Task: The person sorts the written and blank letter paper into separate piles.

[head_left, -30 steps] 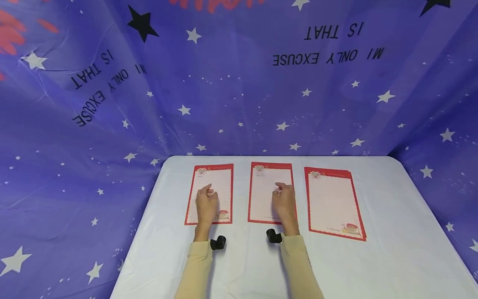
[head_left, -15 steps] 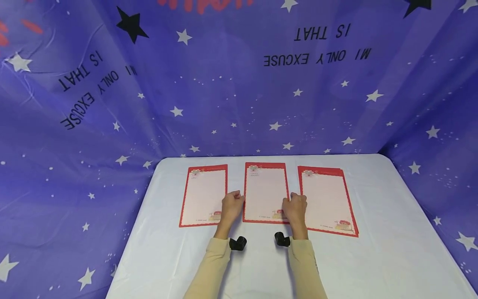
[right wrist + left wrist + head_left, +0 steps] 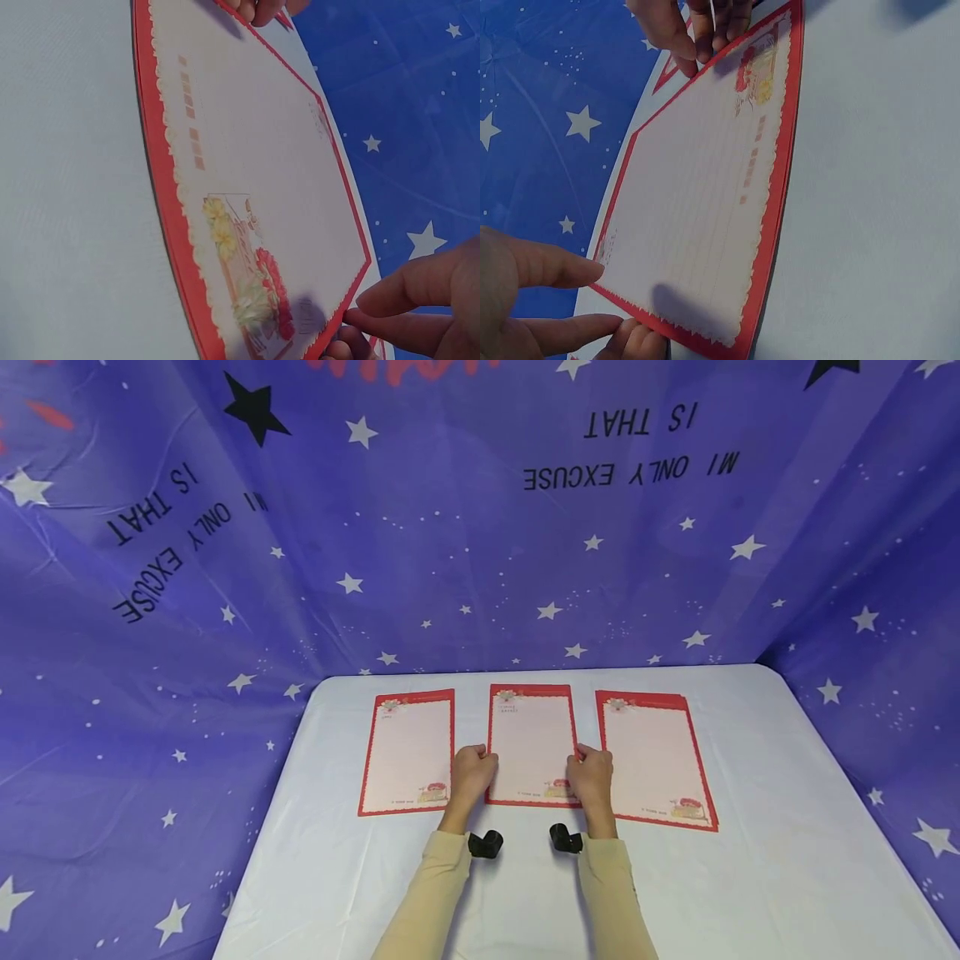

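The middle sheet of red-bordered letter paper (image 3: 531,743) lies between my two hands, with a few handwritten words near its top and a printed picture near its lower right. At its left side edge, my left hand (image 3: 472,772) grips the paper, with curled fingers at the rim in the left wrist view. My right hand (image 3: 591,777) pinches the opposite side edge. Seen from the right wrist, the near border of the paper (image 3: 174,225) bows slightly and looks more than one layer thick. How far the fingers reach underneath is hidden.
To the left lies another red-bordered sheet (image 3: 408,752), close to my left hand. On the right is a slightly fanned stack of similar sheets (image 3: 652,760). All lie on a white-covered table (image 3: 720,902) backed by a purple star-printed curtain (image 3: 450,560).
Both hands have moved right; the left hand went from over the left sheet to the middle sheet's left edge, the right from over the middle sheet to its right edge. Both now grip it.
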Tool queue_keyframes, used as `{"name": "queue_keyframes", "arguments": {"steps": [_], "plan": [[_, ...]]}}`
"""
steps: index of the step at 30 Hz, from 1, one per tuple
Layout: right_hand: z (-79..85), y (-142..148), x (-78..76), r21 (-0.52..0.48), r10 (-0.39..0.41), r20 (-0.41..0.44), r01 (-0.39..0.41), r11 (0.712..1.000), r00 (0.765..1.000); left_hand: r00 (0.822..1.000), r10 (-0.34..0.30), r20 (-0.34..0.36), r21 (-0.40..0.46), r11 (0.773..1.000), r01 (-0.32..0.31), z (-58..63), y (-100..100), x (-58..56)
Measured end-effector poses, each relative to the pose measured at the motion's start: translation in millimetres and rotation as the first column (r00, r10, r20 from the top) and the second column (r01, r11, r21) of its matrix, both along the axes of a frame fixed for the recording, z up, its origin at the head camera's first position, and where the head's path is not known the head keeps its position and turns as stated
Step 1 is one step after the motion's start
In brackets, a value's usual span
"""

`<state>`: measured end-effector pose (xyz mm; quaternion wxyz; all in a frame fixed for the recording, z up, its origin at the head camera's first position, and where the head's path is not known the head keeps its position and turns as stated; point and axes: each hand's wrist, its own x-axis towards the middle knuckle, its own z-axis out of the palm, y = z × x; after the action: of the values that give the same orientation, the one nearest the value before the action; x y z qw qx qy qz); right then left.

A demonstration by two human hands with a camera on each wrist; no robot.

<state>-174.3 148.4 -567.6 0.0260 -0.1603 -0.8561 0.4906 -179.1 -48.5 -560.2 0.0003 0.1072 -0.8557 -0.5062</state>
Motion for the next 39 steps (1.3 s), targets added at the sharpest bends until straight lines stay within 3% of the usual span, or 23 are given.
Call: {"name": "queue_keyframes", "arguments": {"steps": [11, 20, 29, 31, 34, 39], "plan": [[-0.2, -0.6, 0.5, 0.033, 0.004, -0.017, -0.003, 0.999, 1.000, 0.999, -0.039, -0.033, -0.055, 0.998, 0.037, 5.5, 7.9, 3.0], [-2.4, -1.2, -3.1, -0.100, -0.101, 0.019, 0.102, 0.990, 0.995, 0.999, -0.042, -0.017, 0.055, 0.998, 0.043, 8.1, 7.1, 0.2], [1.3, -7.2, -3.5, -0.092, -0.094, -0.024, 0.092, 0.992, 0.995, 0.994, -0.104, -0.041, -0.099, 0.990, 0.100, 10.6, 7.7, 4.1], [2.8, -8.7, -3.6, -0.086, -0.104, -0.032, 0.100, 0.991, 0.994, 0.994, -0.098, -0.049, -0.066, 0.993, 0.095, 11.5, 7.1, 3.4], [5.6, -10.3, -3.8, -0.108, -0.112, -0.043, 0.107, 0.988, 0.993, 0.995, -0.088, -0.054, 0.050, 0.995, 0.091, 13.3, 4.9, 1.3], [9.7, -13.8, -3.6, -0.122, -0.120, -0.078, 0.110, 0.986, 0.990, 0.994, -0.089, -0.058, 0.202, 0.974, 0.099, 16.9, -3.9, -0.4]]}}
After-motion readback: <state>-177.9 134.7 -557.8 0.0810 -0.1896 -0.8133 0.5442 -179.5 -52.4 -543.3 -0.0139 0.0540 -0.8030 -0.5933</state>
